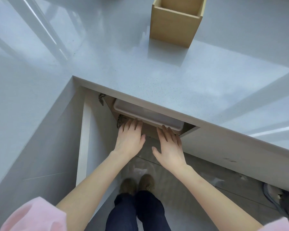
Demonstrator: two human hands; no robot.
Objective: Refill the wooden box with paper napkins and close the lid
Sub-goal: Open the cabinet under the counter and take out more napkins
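Below | left hand point(129, 137) and right hand point(170, 145) are held flat, fingers spread, at white plastic bin point(148, 115) under countertop point(157, 77) | wooden box point(175, 22) is left open above

- A pale grey speckled stone bench point(157, 77) fills the upper half of the view, glossy, with window light streaking across its far left part.
- Under the bench's front edge, an open cupboard; its white door point(83, 144) swings out to the left, and a metal hinge point(101, 98) shows near the door's top.
- A translucent white plastic tray point(145, 114) with a rounded rim sits on the cupboard's shelf, partly hidden beneath the bench.
- Grey tiled floor point(190, 180) below.
- Brown shoes point(146, 182) and dark blue trousers point(140, 212) at the bottom.
- Pink sleeves point(37, 215) in the lower corners.
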